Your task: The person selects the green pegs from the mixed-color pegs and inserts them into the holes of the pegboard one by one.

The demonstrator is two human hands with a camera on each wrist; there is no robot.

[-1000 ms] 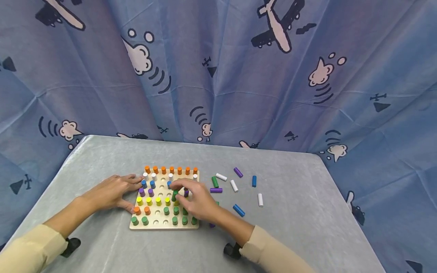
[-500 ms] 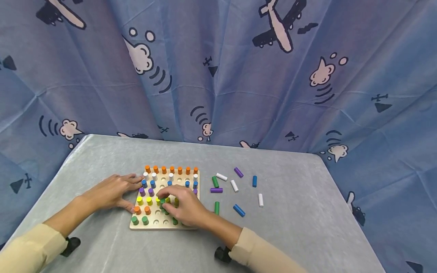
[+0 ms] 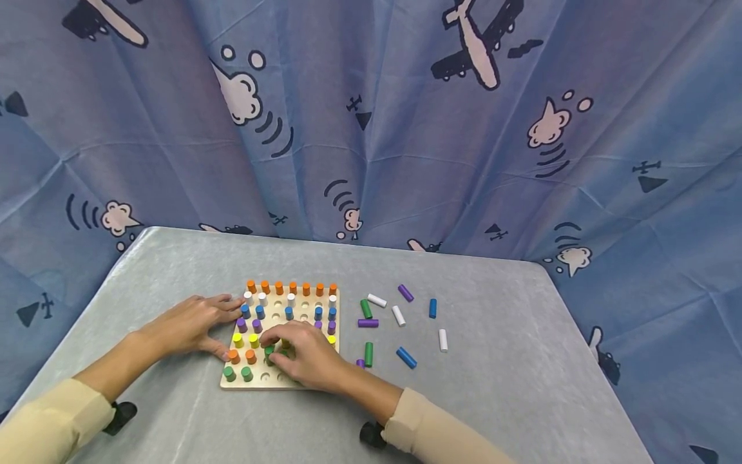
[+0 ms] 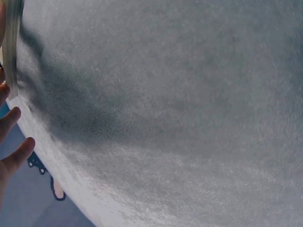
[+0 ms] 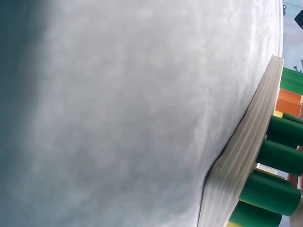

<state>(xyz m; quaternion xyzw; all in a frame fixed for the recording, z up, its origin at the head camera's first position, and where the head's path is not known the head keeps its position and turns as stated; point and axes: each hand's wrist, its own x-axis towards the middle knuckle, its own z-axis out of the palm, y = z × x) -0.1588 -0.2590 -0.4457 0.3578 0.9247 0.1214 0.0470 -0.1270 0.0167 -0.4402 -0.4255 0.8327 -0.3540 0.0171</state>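
Note:
A light wooden pegboard (image 3: 255,386) holds rows of coloured pegs standing upright. My right hand (image 3: 310,356) reaches over its lower part and pinches a green peg (image 3: 269,352) between thumb and fingers. That peg stands upright to the right of an orange peg (image 3: 250,356) in the second row from the front; whether it sits in a hole, I cannot tell. My left hand (image 3: 194,324) touches the board's left edge with fingers spread. In the right wrist view, green pegs (image 5: 270,191) rise from the board's side (image 5: 244,151); the right hand is mostly out of frame.
Loose pegs lie right of the board on the grey table (image 3: 493,386): white (image 3: 443,340), blue (image 3: 406,357), green (image 3: 368,354) and purple (image 3: 368,323) among them. A patterned blue curtain (image 3: 406,161) hangs behind the table's far edge.
My right hand has moved left and toward the front of the board, carrying the green peg from the middle rows to the second row from the front. My left hand has stayed put.

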